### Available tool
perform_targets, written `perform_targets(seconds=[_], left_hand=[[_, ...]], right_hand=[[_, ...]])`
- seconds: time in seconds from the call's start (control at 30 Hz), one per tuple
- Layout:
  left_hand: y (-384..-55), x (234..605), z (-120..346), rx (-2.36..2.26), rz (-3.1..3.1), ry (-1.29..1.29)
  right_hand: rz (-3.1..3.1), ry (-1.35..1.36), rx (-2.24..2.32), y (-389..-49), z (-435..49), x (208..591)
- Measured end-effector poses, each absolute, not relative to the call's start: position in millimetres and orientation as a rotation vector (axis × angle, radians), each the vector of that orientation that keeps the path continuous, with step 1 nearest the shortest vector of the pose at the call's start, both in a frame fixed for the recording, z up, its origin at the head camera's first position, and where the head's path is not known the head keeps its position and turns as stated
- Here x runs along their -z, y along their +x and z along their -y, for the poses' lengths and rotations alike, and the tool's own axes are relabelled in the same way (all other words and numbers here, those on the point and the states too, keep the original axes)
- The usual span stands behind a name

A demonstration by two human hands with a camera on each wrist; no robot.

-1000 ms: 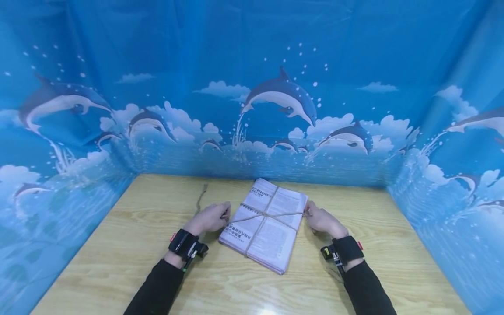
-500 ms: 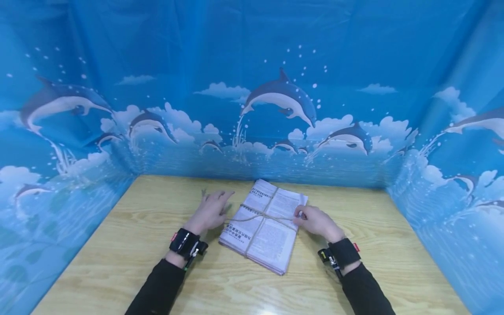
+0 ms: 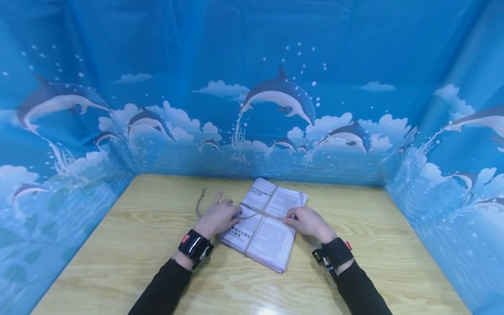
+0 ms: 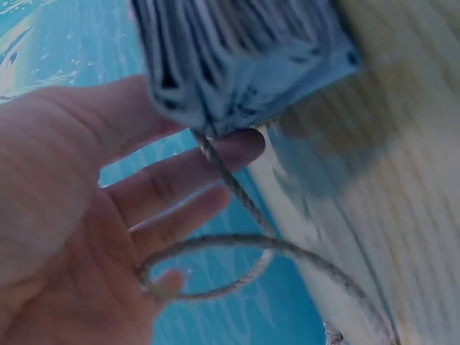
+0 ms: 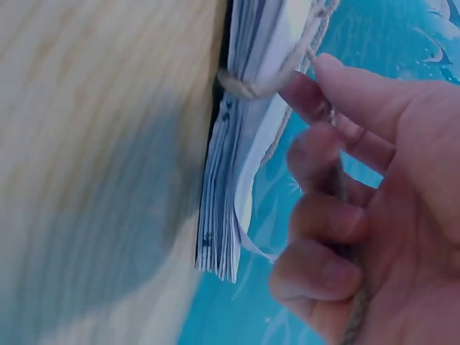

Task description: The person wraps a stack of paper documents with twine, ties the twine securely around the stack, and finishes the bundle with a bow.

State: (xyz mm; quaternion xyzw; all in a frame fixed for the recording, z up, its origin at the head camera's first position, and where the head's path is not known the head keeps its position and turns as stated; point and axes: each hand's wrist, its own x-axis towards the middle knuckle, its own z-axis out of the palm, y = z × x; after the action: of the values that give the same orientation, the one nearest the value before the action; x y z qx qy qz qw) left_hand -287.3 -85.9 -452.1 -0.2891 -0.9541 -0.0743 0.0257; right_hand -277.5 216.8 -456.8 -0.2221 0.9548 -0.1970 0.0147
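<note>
A stack of folded newspapers (image 3: pixel 273 245) lies slanted on the table, bound crosswise with brown twine (image 3: pixel 255 233) that meets at its middle. My left hand (image 3: pixel 218 216) is over the stack's left edge, thumb and a fingertip pinching one twine end, another finger raised. In the left wrist view the stack hides those tips; slack twine (image 4: pixel 215 241) loops by the little finger. Over the stack's right side, my right hand (image 3: pixel 311 223) pinches the other end near the crossing. Its remaining fingers curl around the twine in the right wrist view.
The light wooden table (image 3: pixel 138 245) extends around the stack. Blue sheeting with dolphins (image 3: pixel 277 98) rises along its back and both sides. A loose twine tail (image 3: pixel 199 203) lies beyond my left hand.
My right hand has moved left from the stack's right edge towards the crossing. My left hand, its fingers spread half a second ago, has moved right onto the stack's left edge.
</note>
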Motion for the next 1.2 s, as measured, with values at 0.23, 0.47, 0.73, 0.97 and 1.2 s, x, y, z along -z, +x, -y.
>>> perform_targets(seconds=[0.23, 0.47, 0.73, 0.97, 1.2], left_hand=[[-292.1, 451.9, 79.8, 0.439, 3.024, -0.829], [-298.6, 459.3, 76.9, 0.825, 3.086, -0.735], [-306.6, 464.9, 81.7, 0.976, 3.104, -0.711], [-310.4, 466.0, 89.5, 1.086, 3.089, -0.731], [-312.9, 465.4, 100.0, 1.053, 3.086, -0.713]], right_hand=[[-3.073, -0.586, 0.521, -276.9, -216.5, 458.1], [-3.103, -0.4, 0.488, -275.1, -224.6, 455.7], [-3.011, -0.197, 0.521, -270.4, -229.1, 445.6], [-2.908, -0.174, 0.551, -273.3, -228.4, 446.3], [-2.932, -0.335, 0.544, -287.5, -233.9, 451.2]])
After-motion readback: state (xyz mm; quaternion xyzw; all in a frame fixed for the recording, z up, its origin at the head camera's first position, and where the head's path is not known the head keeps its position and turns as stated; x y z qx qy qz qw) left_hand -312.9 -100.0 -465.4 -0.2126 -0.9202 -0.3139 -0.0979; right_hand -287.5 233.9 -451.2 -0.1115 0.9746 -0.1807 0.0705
